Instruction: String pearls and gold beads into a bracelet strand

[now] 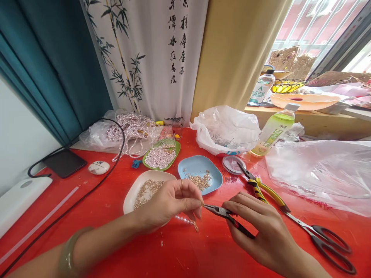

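Observation:
My right hand (257, 222) grips a pair of needle-nose pliers (222, 211) with dark handles, their tip pointing left. That tip meets the fingertips of my left hand (179, 199), which are pinched together around a small gold-coloured piece, too small to make out. Below the left hand hangs or lies a short string of pearly beads (185, 221) with a gold end; whether it joins the pinched piece is hidden. Just behind my hands are a blue dish (185, 164) of gold findings and a cream dish (129, 193) of small gold beads, partly covered by the left hand.
A green dish (176, 148) of pink beads stands near heaped bead strands (130, 129). To the right lie yellow-black pliers (259, 189), scissors (319, 233), a drink bottle (274, 129) and plastic bags (226, 127). A black cable (95, 189) crosses the left side by a phone (65, 162).

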Demonstrator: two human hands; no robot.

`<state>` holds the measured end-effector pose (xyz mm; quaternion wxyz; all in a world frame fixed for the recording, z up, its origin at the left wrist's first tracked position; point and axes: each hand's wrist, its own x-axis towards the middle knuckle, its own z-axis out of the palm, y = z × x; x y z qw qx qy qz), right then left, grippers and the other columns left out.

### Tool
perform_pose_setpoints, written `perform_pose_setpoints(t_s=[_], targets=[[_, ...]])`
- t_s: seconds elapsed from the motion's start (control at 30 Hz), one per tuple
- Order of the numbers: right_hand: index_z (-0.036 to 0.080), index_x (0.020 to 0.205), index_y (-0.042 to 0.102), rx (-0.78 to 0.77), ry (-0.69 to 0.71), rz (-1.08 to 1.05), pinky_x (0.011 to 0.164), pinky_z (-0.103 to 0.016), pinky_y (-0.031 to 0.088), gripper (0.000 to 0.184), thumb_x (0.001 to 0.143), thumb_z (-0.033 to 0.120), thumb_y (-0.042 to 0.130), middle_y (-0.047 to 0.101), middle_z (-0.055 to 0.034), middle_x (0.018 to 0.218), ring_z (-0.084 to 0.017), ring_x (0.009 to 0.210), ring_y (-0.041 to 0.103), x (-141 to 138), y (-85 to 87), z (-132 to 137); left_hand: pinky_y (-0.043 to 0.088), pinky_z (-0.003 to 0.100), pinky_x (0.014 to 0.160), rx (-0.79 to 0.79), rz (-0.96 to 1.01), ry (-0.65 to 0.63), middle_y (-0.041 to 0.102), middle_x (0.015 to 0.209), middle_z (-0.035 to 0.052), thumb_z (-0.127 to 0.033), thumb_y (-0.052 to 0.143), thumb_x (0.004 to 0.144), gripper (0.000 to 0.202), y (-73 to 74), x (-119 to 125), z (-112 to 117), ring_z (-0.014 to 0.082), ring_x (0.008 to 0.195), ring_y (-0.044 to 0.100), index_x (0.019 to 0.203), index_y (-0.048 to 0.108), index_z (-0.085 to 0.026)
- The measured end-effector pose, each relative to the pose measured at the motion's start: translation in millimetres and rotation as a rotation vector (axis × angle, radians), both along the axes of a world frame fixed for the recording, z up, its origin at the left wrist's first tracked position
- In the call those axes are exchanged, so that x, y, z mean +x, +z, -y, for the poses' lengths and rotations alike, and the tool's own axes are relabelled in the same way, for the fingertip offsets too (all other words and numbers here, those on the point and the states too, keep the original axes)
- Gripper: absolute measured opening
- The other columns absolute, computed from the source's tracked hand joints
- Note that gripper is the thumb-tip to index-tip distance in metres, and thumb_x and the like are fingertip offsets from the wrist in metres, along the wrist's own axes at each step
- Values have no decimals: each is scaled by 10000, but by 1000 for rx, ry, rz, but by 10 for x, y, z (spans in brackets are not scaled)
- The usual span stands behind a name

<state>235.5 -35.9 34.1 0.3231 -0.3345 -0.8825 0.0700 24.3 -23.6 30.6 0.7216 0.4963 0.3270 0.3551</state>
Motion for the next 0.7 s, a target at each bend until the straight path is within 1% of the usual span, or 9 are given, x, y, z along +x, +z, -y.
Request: perform_pose_setpoints(t_s=[0.37, 0.43, 0.57, 0.7], targets=[[151, 806, 574, 117, -43, 51, 505, -253, 433, 154, 712, 73, 480, 594, -39, 628, -135, 544, 535, 41, -18, 10, 455, 208, 564, 9, -22, 0, 605, 613, 7, -242, 620, 717, 129, 7, -1, -9, 93, 583, 567, 732, 560, -130], [159, 807, 581, 94, -57, 54, 495, -246, 427, 161, 719, 82, 470, 594, -35, 632, -133, 543, 535, 42, -17, 13, 451, 210, 564, 5, -34, 8, 603, 613, 5, -247, 617, 719, 131, 15, 0, -6, 93, 580, 563, 732, 558, -131], [166, 851, 591, -12, -71, 42, 489, -241, 424, 204, 718, 94, 455, 602, -43, 698, -137, 580, 545, 32, -21, 6, 439, 206, 564, -8, -38, 33, 594, 603, -2, -250, 612, 719, 131, 40, 12, 5, 88, 581, 550, 715, 554, -132], [166, 857, 594, -5, -95, 39, 509, -245, 437, 212, 707, 98, 461, 603, -46, 722, -143, 605, 556, 19, -33, -9, 431, 203, 563, -28, -19, 38, 588, 598, -2, -246, 612, 719, 134, 54, 21, 3, 85, 576, 542, 706, 547, -129]])
